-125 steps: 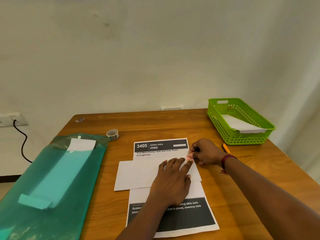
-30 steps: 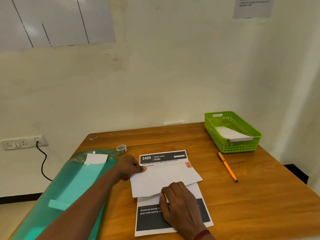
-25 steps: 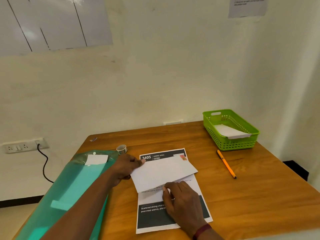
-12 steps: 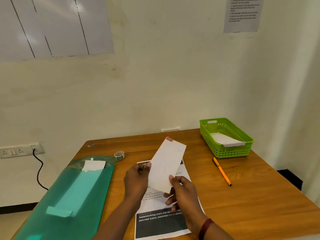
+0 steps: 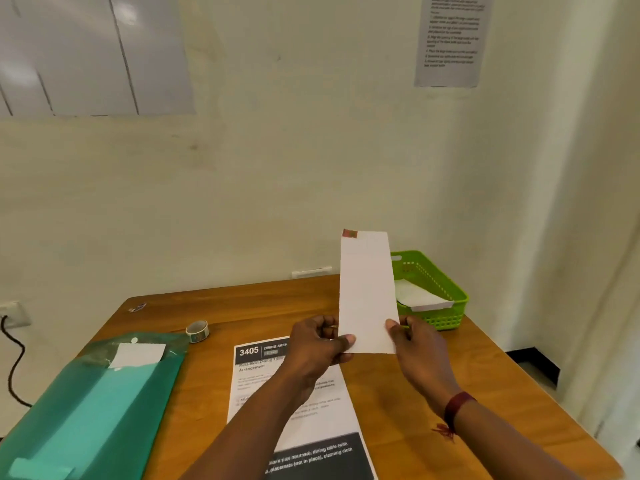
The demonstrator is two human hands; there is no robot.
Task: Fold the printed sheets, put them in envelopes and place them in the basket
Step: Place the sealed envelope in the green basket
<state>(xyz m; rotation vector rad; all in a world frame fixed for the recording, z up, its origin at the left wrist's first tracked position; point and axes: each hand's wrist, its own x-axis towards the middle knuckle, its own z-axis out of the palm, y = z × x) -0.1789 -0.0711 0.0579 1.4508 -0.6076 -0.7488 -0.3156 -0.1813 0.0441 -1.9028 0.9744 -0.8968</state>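
I hold a white envelope [image 5: 366,289] upright above the table, a small red stamp at its top left corner. My left hand [image 5: 317,344] pinches its lower left corner and my right hand [image 5: 417,348] grips its lower right edge. Under my arms a printed sheet [image 5: 304,403] headed "3405" lies flat and unfolded on the wooden table [image 5: 415,410]. The green basket [image 5: 440,289] stands at the back right, partly hidden behind the envelope, with a white envelope [image 5: 420,297] lying inside it.
A green plastic folder [image 5: 90,407] with white paper in it covers the table's left side. A small tape roll [image 5: 197,330] sits beyond it. A wall socket with a black cable [image 5: 14,358] is at far left. The wall stands close behind the table.
The envelope lay on the printed sheet; both hands lifted it and turned it upright, and it now sits higher and further right, in front of the basket.
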